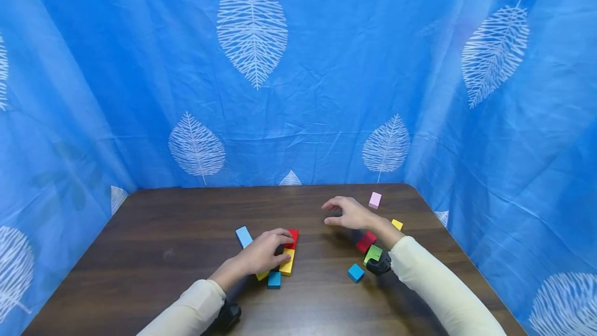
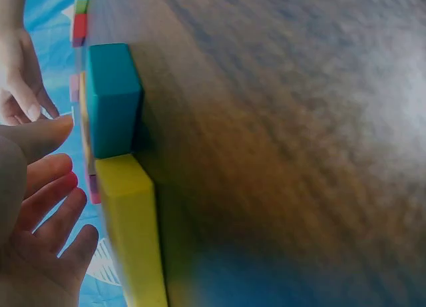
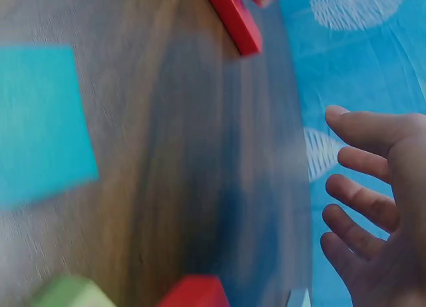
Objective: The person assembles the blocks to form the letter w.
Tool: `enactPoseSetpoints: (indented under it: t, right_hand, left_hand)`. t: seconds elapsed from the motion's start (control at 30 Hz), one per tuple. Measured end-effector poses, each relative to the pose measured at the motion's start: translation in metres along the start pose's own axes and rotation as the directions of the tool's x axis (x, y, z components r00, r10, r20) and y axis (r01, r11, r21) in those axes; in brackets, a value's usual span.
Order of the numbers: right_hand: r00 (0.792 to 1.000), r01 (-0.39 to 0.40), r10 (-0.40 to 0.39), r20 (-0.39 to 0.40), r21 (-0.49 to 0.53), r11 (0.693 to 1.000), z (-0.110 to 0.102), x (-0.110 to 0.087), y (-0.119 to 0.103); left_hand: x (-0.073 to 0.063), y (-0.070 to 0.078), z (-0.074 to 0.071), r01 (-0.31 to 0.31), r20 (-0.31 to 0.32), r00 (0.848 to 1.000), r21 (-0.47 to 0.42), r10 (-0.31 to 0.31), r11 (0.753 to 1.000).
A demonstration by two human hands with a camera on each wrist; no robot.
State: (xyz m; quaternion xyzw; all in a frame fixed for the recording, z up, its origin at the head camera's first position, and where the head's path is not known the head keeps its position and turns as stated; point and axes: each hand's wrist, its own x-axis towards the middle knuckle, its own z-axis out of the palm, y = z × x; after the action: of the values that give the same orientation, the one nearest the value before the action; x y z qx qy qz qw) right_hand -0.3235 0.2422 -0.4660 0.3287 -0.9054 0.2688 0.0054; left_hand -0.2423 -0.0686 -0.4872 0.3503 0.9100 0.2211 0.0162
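My left hand (image 1: 263, 253) reaches over a group of blocks, its fingertips at a red block (image 1: 293, 236) and its thumb by a yellow block (image 1: 287, 263). A light blue block (image 1: 243, 236) lies beyond the knuckles, and a small blue block (image 1: 274, 280) sits below the thumb. Another yellow block (image 2: 133, 220) is mostly hidden beneath that hand in the head view. My right hand (image 1: 350, 212) hovers over the table with spread, relaxed fingers and nothing in them. Under its wrist lie a dark red block (image 1: 366, 241) and a green block (image 1: 372, 255).
The brown wooden table (image 1: 154, 253) backs onto a blue curtain (image 1: 317, 77) with white leaf prints. A pink block (image 1: 375, 200) lies at the back right, a yellow block (image 1: 397, 224) beside the right forearm, and a blue cube (image 1: 356, 273) nearer the front.
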Motion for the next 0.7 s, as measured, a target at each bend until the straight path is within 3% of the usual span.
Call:
enactPoseSetpoints:
  t: [0.3, 0.5, 0.7]
  right_hand:
    - [0.988, -0.092, 0.089, -0.124, -0.015, 0.996, -0.022, -0.007, 0.028]
    - [0.967, -0.2, 0.201, -0.156, 0.018, 0.98, -0.031, -0.015, 0.044]
    - [0.961, -0.212, 0.204, -0.187, -0.024, 0.977, -0.03, -0.022, 0.056]
  left_hand:
    - [0.0, -0.005, 0.007, 0.009, 0.007, 1.0, 0.012, -0.009, 1.0]
    - [0.0, -0.005, 0.007, 0.004, -0.002, 1.0, -0.005, -0.004, 1.0]
    - [0.001, -0.004, 0.005, 0.0, -0.006, 1.0, -0.02, 0.0, 1.0]
